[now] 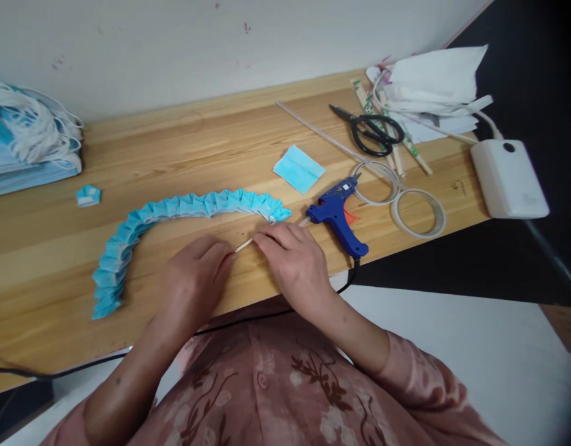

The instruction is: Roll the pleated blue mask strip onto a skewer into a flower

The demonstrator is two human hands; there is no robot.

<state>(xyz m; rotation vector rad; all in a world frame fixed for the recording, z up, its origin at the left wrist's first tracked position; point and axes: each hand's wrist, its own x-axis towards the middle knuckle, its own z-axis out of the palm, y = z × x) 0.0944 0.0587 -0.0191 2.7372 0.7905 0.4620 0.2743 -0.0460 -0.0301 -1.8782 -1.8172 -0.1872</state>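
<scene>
My left hand (196, 279) and my right hand (292, 260) rest on the wooden table (196, 148) near its front edge. Both are closed on a thin pale stick (244, 246) that shows only between them. Just beyond the hands lies a long curved chain of folded blue mask pieces (173, 214), bending from the left down-front to the middle. A blue glue gun (338, 214) lies right of my right hand, close to it but apart.
A stack of blue face masks (29, 148) sits at the far left, with a small folded blue piece (88, 195) near it. A blue mask square (298, 168), black scissors (371, 130), two tape rings (418, 214), chopsticks, white papers (434, 80) and a white box (508, 179) lie to the right.
</scene>
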